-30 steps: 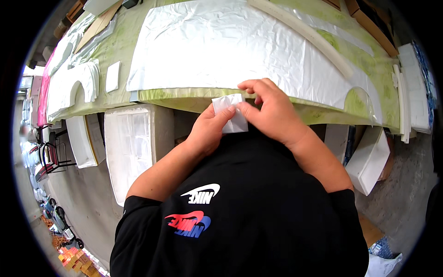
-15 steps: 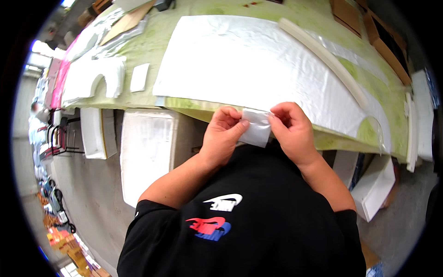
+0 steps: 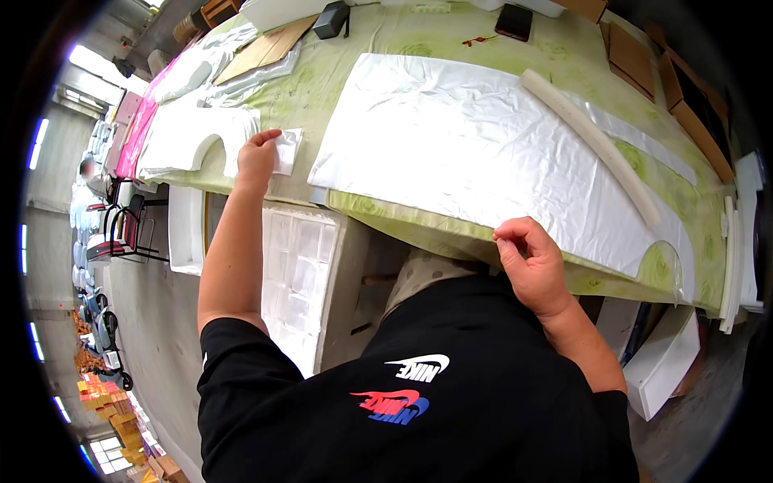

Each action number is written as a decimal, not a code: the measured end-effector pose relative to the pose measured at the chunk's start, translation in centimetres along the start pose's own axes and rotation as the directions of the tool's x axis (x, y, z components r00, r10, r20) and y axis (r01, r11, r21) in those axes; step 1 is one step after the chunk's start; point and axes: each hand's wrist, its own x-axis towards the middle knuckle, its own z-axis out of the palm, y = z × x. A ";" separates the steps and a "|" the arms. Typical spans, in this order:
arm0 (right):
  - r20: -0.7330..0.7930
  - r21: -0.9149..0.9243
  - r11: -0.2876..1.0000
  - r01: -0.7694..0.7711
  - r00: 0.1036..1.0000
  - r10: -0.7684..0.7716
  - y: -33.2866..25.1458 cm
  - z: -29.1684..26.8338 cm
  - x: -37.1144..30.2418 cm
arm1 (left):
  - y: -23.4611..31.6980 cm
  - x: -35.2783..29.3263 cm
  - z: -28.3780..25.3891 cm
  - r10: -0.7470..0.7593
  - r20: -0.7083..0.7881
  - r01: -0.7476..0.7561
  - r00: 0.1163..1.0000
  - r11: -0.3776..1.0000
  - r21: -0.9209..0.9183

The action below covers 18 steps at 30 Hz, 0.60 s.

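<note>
My left hand (image 3: 257, 161) is stretched out to the far left, its fingers closed at the edge of a small white plastic bag (image 3: 288, 151) on the table. Whether another flat bag lies beneath it I cannot tell. Just left of that hand lies a pile of white fabric pieces (image 3: 179, 138) with a curved cutout. My right hand (image 3: 531, 262) is held at the table's front edge, thumb and fingers pinched together. Anything between those fingertips is too small to make out. Beyond it a large white sheet (image 3: 435, 133) is spread on the table.
A green patterned cloth (image 3: 322, 97) covers the table. A long cream strip (image 3: 592, 145) lies across the sheet's right side. At the back are a phone (image 3: 513, 22), a dark box (image 3: 331, 19) and cardboard (image 3: 266, 50). White bins (image 3: 296, 258) stand under the front edge.
Both hands held a small translucent bag in front of my chest. My left hand has moved far left to the bag on the table; the right hand stays near the front edge, without the bag.
</note>
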 end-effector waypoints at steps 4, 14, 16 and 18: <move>-0.065 -0.108 0.990 0.091 0.993 -0.099 -0.4 -1.1 0.0 | -3.6 2.1 0.6 0.482 -0.089 -0.370 0.872 0.767 0.524; -0.196 -0.960 0.263 -0.096 0.901 -0.388 2.3 -14.9 2.0 | -5.5 1.4 2.0 0.520 0.178 -0.520 0.836 0.645 0.559; -0.250 -0.967 0.123 -0.222 0.922 -0.297 3.1 -17.8 2.0 | -5.4 1.5 2.3 0.522 0.140 -0.508 0.842 0.677 0.533; -0.277 -0.948 0.217 -0.231 0.937 -0.212 3.0 -19.9 1.5 | -5.2 1.7 2.5 0.498 0.132 -0.496 0.857 0.727 0.475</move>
